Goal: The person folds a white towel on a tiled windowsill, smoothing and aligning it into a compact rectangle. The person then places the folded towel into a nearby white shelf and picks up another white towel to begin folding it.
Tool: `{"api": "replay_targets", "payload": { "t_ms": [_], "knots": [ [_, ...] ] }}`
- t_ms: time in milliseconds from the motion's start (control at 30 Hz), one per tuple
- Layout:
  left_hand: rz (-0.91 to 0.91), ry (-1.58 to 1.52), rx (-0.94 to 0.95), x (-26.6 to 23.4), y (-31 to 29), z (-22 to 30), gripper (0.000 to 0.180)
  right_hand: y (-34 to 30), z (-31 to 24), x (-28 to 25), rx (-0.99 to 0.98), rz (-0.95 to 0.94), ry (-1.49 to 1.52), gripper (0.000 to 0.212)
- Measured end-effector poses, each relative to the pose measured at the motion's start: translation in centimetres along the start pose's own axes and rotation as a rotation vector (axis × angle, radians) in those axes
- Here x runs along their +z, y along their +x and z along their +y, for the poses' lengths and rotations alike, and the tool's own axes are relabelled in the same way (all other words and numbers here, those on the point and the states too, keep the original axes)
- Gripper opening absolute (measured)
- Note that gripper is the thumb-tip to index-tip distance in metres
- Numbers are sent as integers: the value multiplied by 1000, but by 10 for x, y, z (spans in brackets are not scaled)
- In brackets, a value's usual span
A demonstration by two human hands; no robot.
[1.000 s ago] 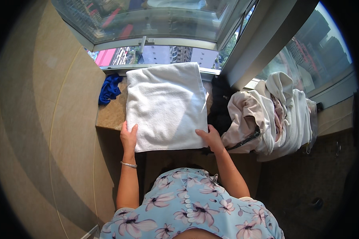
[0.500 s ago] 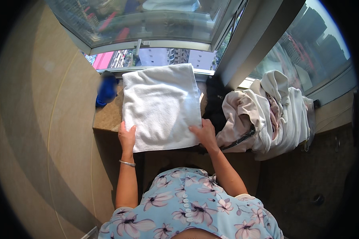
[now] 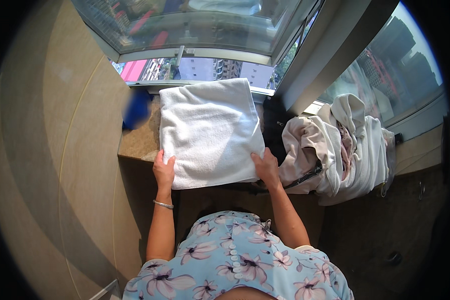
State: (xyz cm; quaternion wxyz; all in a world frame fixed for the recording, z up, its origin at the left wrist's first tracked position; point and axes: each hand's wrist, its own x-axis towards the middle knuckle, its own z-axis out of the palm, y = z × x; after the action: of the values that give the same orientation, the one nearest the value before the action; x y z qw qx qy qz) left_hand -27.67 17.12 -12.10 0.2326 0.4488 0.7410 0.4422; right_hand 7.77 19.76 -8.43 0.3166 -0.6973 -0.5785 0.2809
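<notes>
A white folded towel (image 3: 210, 135) lies spread over the stone window ledge, its near edge hanging slightly past the front. My left hand (image 3: 164, 170) grips its near left side, thumb on top and fingers tucked at the edge. On the opposite side my right hand (image 3: 266, 166) pinches the near right edge, also with the thumb on top. The undersides of both grips are hidden by the towel. Sunlight falls across part of the cloth, and its far edge reaches close to the window frame.
A blurred blue object (image 3: 136, 110) sits at the ledge's left end. Right of the towel lie a black garment (image 3: 273, 127) and a heap of white and beige clothes (image 3: 335, 150). An open window (image 3: 195, 55) tilts above the ledge (image 3: 137, 142). A tiled wall (image 3: 50, 150) stands left.
Both hands have shifted slightly right with the towel, whose right side now sits closer to the black garment. The grip of each hand stays the same.
</notes>
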Motion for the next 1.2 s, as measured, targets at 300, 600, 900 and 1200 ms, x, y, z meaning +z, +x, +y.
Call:
{"api": "replay_targets", "payload": {
  "t_ms": [300, 600, 900, 1200],
  "knots": [
    [36, 54, 52, 3, -5, -1, 49, 14, -15, -4, 24, -33, -306, 34],
    [93, -218, -150, 13, -46, -34, 68, 7, 7, 7, 1, -92, 47, 46],
    [30, -53, -190, 0, -39, -23, 57, 7, 6, 10, 144, -178, 445, 53],
    [140, 18, -81, -27, -15, -21, 45, -30, 19, 35, 158, -163, 393, 60]
  ]
}}
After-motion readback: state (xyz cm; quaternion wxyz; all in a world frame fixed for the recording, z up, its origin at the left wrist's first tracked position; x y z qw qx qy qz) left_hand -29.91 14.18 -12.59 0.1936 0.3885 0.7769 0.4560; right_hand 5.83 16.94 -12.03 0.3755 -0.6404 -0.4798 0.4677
